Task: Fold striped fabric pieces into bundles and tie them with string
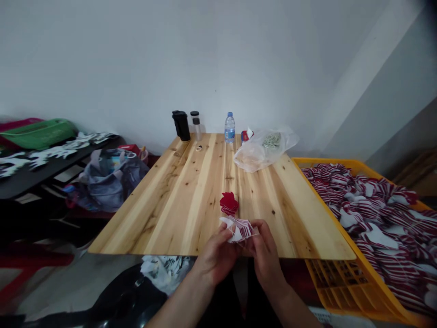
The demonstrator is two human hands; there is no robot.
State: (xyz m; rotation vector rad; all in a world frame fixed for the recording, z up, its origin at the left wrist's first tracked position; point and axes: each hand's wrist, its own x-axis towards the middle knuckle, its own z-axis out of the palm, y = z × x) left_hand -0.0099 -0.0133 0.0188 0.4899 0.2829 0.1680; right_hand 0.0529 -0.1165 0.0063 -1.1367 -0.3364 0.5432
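Both hands hold a small bundle of red-and-white striped fabric pieces [241,230] over the table's near edge. My left hand [218,255] pinches its white left end between thumb and fingers. On the striped right end, my right hand [264,246] is closed with its fingers bent. A thin pale band or thread seems to run across the bundle. Just beyond it, a small stack of red fabric pieces [228,203] with a jagged outline lies on the wooden table [164,205]. The undersides of the bundle are hidden by my fingers.
A yellow crate [344,287] full of striped bundles [378,214] stands at the right. Along the table's back are a black flask [181,126], a clear jar [197,127], a water bottle [230,128] and a plastic bag [261,152]. A grey bag [107,182] sits left.
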